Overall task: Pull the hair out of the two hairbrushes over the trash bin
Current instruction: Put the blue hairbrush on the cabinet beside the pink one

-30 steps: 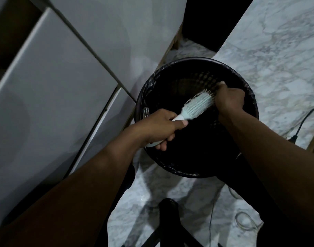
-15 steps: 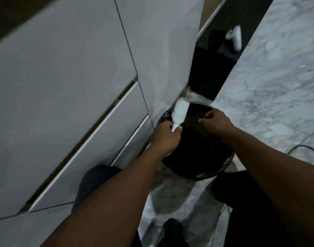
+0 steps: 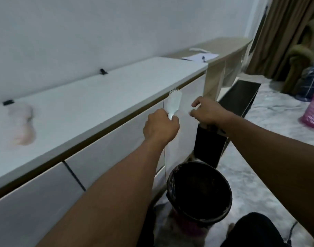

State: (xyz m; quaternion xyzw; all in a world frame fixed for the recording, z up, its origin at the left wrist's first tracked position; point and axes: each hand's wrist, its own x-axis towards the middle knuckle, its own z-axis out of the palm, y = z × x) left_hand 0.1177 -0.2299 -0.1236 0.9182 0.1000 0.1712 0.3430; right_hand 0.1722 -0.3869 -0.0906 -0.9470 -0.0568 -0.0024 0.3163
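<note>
Hairbrush against white cabinet

White hairbrush, black trash bin, pink basket, grey-veined marble floor, white cabinet

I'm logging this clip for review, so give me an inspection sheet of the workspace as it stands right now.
Surface: white cabinet top, long, along the wall.
Job's things: white hairbrush held upright, bristles facing away; black trash bin on the marble floor, below the hands. Second brush: nothing seen.
Clutter: blurred pinkish object on the cabinet top, two small black items by the wall, papers on the far desk.
Grippers: left hand grips the brush handle; right hand beside the brush, fingers pinched, any contents too small to tell.
Cables: a dark cord at the bottom right edge.
Surroundings: curtain, pink basket, white wall.
</note>
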